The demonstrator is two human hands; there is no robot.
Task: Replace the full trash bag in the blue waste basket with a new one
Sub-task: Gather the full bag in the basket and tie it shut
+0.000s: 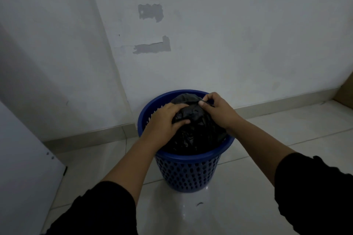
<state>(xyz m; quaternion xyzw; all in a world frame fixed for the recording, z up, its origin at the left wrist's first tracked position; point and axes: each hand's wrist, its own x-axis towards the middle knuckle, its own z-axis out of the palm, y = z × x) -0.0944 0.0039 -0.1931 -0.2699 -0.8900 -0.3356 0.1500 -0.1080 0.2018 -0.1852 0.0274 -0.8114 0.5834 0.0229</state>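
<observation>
A blue waste basket [188, 172] with perforated walls stands on the tiled floor against the white wall. A full black trash bag [193, 135] bulges out of its top. My left hand [165, 121] lies on the left side of the bag's top, thumb and fingers gripping the plastic. My right hand [216, 109] is at the bag's upper right, pinching a fold of the black plastic between thumb and fingertips. No new bag is in view.
A white cabinet panel [24, 168] stands at the left. A brown cardboard box edge [345, 91] shows at the far right. A small dark scrap [199, 204] lies on the glossy floor tiles in front of the basket.
</observation>
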